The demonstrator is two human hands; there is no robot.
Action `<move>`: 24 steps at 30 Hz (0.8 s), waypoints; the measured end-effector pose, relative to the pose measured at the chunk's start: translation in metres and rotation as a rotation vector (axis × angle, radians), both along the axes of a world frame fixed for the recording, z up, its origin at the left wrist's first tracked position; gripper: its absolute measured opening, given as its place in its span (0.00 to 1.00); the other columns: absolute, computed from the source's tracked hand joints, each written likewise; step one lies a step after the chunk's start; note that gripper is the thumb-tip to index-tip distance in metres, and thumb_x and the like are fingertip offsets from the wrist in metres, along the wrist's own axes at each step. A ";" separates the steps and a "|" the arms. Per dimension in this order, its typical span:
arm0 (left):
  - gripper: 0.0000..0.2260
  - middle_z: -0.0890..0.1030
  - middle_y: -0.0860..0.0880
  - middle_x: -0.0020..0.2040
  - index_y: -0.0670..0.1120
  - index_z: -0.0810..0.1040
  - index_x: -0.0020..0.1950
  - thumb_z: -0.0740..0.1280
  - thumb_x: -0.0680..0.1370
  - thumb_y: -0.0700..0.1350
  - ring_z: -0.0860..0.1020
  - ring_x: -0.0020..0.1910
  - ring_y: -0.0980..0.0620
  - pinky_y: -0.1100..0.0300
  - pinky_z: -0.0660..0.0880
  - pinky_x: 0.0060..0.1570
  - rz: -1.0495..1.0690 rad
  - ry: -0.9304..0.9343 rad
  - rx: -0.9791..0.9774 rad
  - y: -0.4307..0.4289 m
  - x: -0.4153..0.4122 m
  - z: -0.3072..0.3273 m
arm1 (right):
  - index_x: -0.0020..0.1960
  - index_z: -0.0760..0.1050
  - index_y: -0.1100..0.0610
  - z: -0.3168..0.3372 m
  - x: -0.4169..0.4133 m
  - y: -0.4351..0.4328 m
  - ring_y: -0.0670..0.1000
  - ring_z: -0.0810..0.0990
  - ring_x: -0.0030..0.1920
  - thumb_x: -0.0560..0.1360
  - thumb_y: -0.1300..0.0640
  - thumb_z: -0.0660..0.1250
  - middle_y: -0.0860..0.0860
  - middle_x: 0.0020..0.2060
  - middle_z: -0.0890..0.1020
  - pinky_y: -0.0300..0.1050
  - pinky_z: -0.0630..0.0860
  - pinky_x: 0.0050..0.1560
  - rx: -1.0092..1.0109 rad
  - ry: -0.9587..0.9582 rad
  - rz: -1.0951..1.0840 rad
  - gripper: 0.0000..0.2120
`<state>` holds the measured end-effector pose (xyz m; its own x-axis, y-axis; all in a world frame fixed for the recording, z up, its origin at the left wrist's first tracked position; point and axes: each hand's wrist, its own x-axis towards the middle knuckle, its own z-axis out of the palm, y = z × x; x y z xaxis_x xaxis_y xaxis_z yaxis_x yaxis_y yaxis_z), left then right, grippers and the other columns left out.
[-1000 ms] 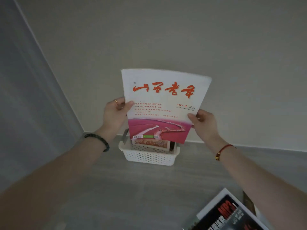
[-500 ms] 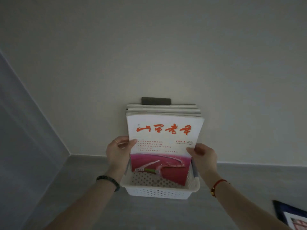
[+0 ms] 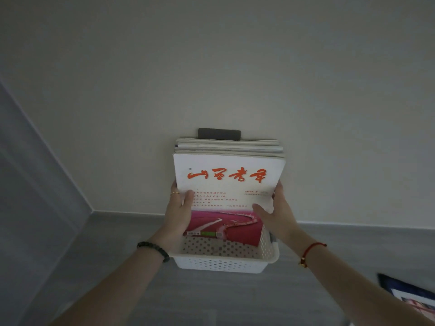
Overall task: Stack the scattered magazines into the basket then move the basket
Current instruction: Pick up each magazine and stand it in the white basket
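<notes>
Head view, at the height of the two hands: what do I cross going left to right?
Grey side wall → left hand → red-titled magazine standing in the white basket → right hand → pale back wall.

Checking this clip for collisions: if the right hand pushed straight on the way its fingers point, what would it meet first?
Probably the white-and-pink magazine with red lettering that the right hand already grips; behind it, the stack of upright magazines, then likely the wall.
</notes>
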<state>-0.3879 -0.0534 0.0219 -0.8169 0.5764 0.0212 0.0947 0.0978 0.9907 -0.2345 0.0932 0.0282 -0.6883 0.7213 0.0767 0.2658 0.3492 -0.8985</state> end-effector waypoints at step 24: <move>0.15 0.71 0.44 0.65 0.47 0.67 0.66 0.58 0.79 0.44 0.70 0.64 0.45 0.48 0.64 0.67 -0.025 -0.340 -0.294 -0.065 0.291 -0.099 | 0.66 0.62 0.49 -0.077 0.393 -0.021 0.50 0.70 0.59 0.65 0.51 0.73 0.49 0.61 0.71 0.51 0.73 0.56 -0.102 -0.680 -0.097 0.33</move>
<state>-0.0972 -0.1189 -0.0770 -0.7348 0.5377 -0.4133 -0.2252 0.3814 0.8966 0.1584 0.0719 -0.0492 -0.4912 0.7629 -0.4203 0.8074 0.2179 -0.5482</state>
